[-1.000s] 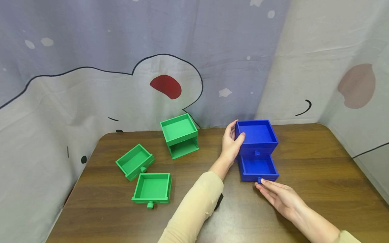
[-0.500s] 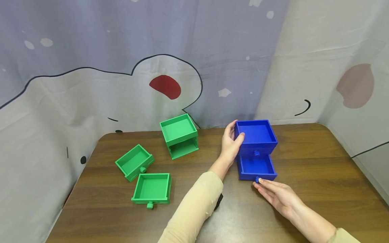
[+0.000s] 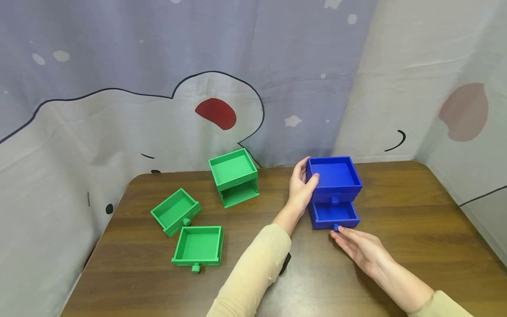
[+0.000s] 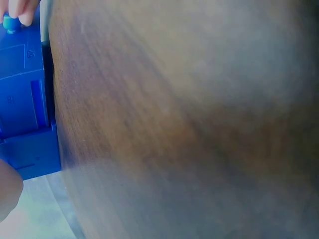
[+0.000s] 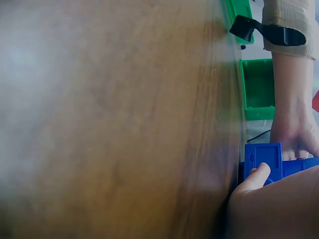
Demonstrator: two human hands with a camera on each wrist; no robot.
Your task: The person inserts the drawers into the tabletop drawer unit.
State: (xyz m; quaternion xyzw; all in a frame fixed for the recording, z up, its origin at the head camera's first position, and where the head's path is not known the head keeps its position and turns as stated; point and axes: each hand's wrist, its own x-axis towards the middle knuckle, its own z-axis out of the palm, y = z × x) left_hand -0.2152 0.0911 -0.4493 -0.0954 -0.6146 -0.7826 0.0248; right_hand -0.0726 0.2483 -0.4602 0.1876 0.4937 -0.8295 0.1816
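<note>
Cream sleeves (image 3: 253,268) reach in over the brown wood-grain table (image 3: 317,286), a black strap (image 5: 279,34) round the left one. Towards the left, the nearer green drawer (image 3: 200,245) sits upright on the tabletop, its knob facing the person. To the right, the right hand (image 3: 362,251) has its thumb and fingertips closed together on the small blue knob (image 3: 336,228), pinching it, with the other fingers loosely bent beneath. That knob belongs to the lower blue drawer (image 3: 322,224), which juts partway out from the bottom of the blue cabinet. Just beyond the first green drawer, the farther green drawer (image 3: 174,213) lies turned at an angle. The left hand (image 3: 301,187) grips the left side of the blue cabinet (image 3: 336,190), fingers along its wall and thumb over the rim of its shallow top tray; the upper drawer sits flush. Near the back edge stands the green cabinet (image 3: 234,181), its front bay open. Behind everything hangs a printed curtain (image 3: 301,79).
</note>
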